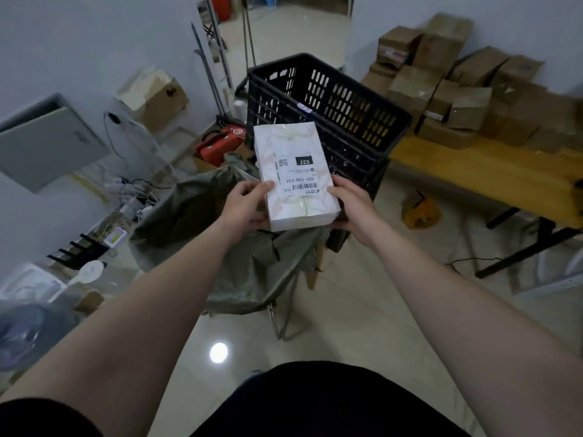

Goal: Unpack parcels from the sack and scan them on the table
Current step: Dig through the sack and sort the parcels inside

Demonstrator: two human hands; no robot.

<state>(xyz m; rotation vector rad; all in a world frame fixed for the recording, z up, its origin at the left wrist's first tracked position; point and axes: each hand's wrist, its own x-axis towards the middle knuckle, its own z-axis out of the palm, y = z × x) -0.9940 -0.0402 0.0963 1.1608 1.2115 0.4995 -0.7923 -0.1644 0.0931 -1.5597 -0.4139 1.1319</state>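
I hold a white, marble-patterned box parcel (291, 152) in front of me, its shipping label with a barcode facing up. My left hand (247, 206) grips its near left edge and my right hand (353, 206) grips its near right edge. The parcel hovers above the open grey-green sack (227, 247), which hangs on a metal frame on the floor. The wooden table (492, 175) stands to the right, with several brown cardboard parcels (457, 89) piled on its far side.
A black plastic crate (334, 99) stands just behind the sack, stacked on another. An orange bag (421, 212) lies under the table. Boxes, cables and a red carton (220, 146) clutter the floor at left. A grey panel (47, 140) leans at far left.
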